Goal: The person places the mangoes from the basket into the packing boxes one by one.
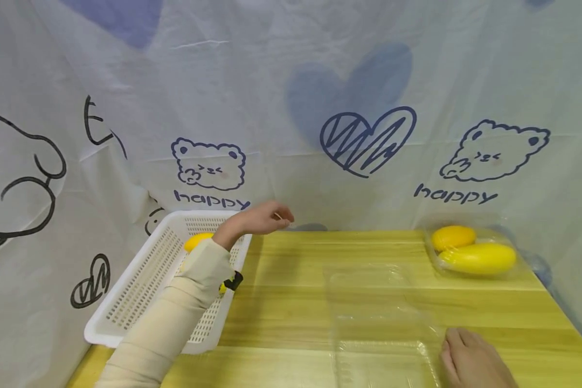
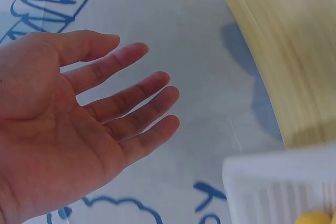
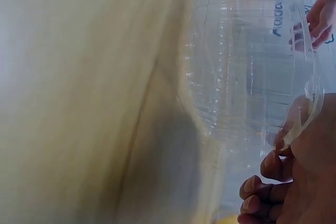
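Clear box [image 1: 380, 366], yellow fruits [image 1: 197, 240] in white basket [image 1: 138, 288] and second box [image 1: 489, 234]

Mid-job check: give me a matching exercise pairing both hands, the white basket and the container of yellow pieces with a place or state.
Things:
1. Left hand
2. Right hand
3. White basket
4. Container of yellow pieces

Place or state:
A. At the far right of the table
B. Pinching the edge of the open clear container
C. On the table's left side
D. Holding nothing, palm and fingers in plain view of its wrist camera

Pairs: 1-D, 2-B, 3-C, 4-A
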Tool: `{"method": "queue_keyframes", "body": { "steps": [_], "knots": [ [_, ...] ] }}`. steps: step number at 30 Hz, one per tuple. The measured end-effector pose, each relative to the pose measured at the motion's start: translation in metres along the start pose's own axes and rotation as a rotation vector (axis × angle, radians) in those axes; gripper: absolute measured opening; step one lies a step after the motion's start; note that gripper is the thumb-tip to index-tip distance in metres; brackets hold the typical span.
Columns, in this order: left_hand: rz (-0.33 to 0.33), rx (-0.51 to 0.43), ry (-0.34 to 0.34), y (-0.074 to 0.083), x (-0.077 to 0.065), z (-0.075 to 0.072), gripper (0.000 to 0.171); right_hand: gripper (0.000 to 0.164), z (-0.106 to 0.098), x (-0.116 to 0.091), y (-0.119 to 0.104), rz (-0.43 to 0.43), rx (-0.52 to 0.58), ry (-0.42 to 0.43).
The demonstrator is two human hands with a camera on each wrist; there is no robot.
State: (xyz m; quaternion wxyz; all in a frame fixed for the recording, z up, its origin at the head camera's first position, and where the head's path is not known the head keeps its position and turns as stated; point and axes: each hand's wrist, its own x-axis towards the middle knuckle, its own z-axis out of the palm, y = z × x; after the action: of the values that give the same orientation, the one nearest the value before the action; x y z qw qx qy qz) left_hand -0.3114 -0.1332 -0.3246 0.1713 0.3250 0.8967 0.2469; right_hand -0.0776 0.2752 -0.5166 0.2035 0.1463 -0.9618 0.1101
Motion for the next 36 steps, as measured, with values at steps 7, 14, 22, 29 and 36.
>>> {"method": "queue_keyframes", "body": {
  "steps": [7, 14, 22, 29, 36],
  "knots": [
    [-0.054, 0.048, 0.061, -0.025, -0.022, -0.008, 0.029, 0.026, 0.003, 0.022, -0.017, 0.008, 0.002, -0.038],
    [-0.096, 0.065, 0.044, -0.047, -0.045, -0.015, 0.027, 0.030, 0.001, 0.041, -0.030, 0.119, 0.049, -0.147],
    [-0.108, 0.099, -0.043, -0.073, -0.061, -0.016, 0.025, 0.030, 0.008, 0.053, -0.033, 0.121, 0.064, -0.121],
    [-0.256, 0.173, -0.167, -0.086, -0.070, -0.011, 0.041, 0.029, 0.013, 0.059, -0.034, 0.124, 0.058, -0.127],
    [-0.413, 0.173, -0.223, -0.110, -0.091, -0.003, 0.062, 0.026, 0.018, 0.082, -0.041, 0.118, 0.074, -0.128]
  ]
}}
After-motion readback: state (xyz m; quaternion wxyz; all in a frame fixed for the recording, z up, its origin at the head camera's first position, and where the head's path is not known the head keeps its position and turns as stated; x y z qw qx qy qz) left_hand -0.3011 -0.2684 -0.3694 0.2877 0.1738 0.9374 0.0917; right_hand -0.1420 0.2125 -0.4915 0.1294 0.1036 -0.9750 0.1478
